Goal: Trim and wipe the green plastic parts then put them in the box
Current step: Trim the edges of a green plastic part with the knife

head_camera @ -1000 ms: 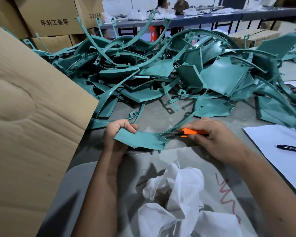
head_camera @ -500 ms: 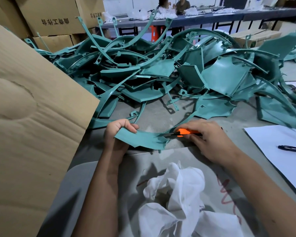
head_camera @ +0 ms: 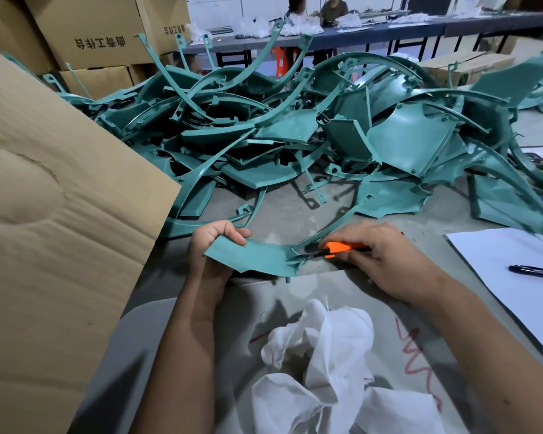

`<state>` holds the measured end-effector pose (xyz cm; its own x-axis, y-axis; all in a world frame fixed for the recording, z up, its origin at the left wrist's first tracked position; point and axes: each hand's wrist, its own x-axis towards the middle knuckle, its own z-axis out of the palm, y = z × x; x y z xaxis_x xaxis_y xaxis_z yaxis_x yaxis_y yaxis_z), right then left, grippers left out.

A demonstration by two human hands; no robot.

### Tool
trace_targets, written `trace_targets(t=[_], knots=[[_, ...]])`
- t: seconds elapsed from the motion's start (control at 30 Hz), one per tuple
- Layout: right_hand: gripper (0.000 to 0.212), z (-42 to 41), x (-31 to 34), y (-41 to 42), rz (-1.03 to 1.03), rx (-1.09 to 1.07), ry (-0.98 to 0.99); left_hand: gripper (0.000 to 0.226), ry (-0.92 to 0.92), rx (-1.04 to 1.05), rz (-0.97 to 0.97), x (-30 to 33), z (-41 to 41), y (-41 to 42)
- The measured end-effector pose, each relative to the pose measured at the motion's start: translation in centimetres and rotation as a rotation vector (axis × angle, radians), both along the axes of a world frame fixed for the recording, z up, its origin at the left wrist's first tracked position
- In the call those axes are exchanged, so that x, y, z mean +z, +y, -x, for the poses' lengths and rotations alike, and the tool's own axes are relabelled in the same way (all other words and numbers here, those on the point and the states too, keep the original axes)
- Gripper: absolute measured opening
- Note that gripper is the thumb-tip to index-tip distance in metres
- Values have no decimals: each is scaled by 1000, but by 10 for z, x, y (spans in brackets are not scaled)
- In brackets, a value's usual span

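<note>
A grey, dusty bench (head_camera: pixel 279 220) fills the view, its far half heaped with a tangled pile of green plastic parts (head_camera: pixel 311 133), curved strips and fan-shaped panels lying over one another. At the near edge the left hand (head_camera: pixel 215 245) pinches one end of a curved green part (head_camera: pixel 257 256), thumb on top and fingers curled beneath, holding it just above the bench. The right hand (head_camera: pixel 380 255) is wrapped round an orange knife (head_camera: pixel 336 247), whose dark tip meets the right end of that part where a thin strip branches off. In front of the hands lies a pale grey sheet (head_camera: pixel 201 333) with red scribbles, and on it a crumpled white cloth (head_camera: pixel 326 355). A large cardboard flap (head_camera: pixel 54 214) stands at the left, rising over the bench edge. To the right lies white paper (head_camera: pixel 514 270) with a black pen (head_camera: pixel 535 272) on it. Behind the pile stand stacked cardboard boxes (head_camera: pixel 91 36) with printed characters, and farther back a long dark table (head_camera: pixel 420 29) strewn with white items, two people seated at it against a pale wall
</note>
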<state>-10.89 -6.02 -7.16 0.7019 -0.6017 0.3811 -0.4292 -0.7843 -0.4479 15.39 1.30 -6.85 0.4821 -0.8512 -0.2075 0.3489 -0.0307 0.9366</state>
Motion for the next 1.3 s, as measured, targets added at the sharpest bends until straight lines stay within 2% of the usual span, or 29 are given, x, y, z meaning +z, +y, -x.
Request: trace_targets(t=[0.07,0.13,0.17,0.23,0.33,0.43,0.47,0.6,0.7,0.77,0.8,0.87,0.9,0.97,1.17,1.23,1.27,1.3], knots=[[30,3,1,2,-106,15,-91,39,-7,-12,51,-4,-6,-1],[28,0,3,8,-239,-12,-294,55,-12,-52,172,-9,-11,-2],[25,-1,5,12,-184,-25,-356,54,-15,-101,252,-9,-11,-2],[19,-5,11,18,-11,-33,-377,34,-62,-219,358,-7,-10,1],[23,-8,17,23,54,-27,-378,26,-61,-245,382,-8,-9,-1],[20,-8,18,25,130,-50,-325,70,-23,-273,410,-8,-8,-1],[18,-8,18,25,142,-60,-312,75,-14,-271,411,-6,-7,1],[17,-8,18,25,140,-90,-263,62,5,-233,406,2,-1,5],[20,-10,19,27,148,-61,-220,75,44,-216,395,2,0,5],[20,-10,20,27,145,-44,-214,74,56,-212,391,1,0,5],[20,-10,20,27,147,-40,-211,67,56,-216,392,2,0,4],[19,-10,21,27,146,-33,-207,35,70,-269,410,3,-1,4],[18,-9,21,26,139,-29,-207,37,77,-309,418,3,-3,5],[16,-8,21,26,114,-9,-217,58,95,-340,421,-1,-7,4],[9,-6,22,24,-1,95,-253,59,170,-295,407,-1,-8,4],[7,-3,22,22,-123,143,-313,39,169,-239,376,-3,-7,3],[8,-1,21,21,-184,146,-361,41,179,-174,369,-3,-7,2],[10,-1,21,21,-214,123,-417,54,160,-122,353,-4,-7,-1]])
